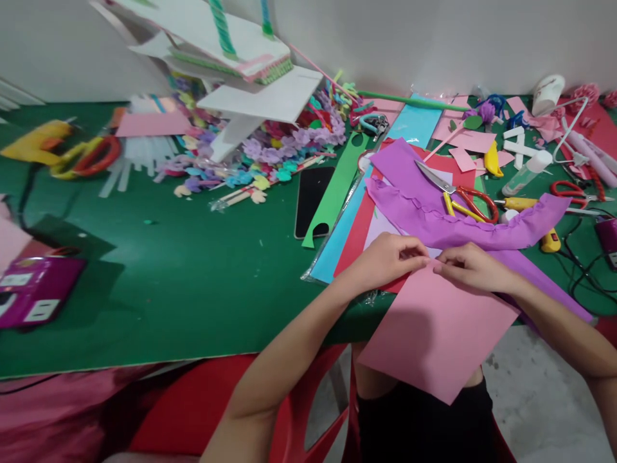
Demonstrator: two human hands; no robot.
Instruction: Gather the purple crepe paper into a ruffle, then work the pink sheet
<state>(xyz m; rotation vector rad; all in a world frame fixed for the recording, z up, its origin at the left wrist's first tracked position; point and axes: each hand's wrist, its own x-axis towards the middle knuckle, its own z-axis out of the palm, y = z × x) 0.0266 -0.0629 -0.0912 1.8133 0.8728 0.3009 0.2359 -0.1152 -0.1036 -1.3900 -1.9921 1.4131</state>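
A sheet of pink paper (448, 334) hangs over the table's front edge, one corner pointing up between my hands. My left hand (393, 258) pinches that corner from the left, thumb and fingers together. From the right, my right hand (475, 267) pinches the same corner, its fingertips close to the left ones. Just beyond my hands lies a ruffled purple paper strip (463, 225). Scissors with red handles (477, 204) rest behind the strip on purple paper (398, 168). Red paper (354, 247) and blue paper (332, 241) lie under and beside my left hand.
A dark phone (308, 199) lies partly under a green paper strip (341, 183). Colourful paper flowers (270, 151) pile around a white board structure (265, 96). A glue stick (527, 172) and a yellow glue gun (520, 203) are at right; another yellow glue gun (36, 141) is far left.
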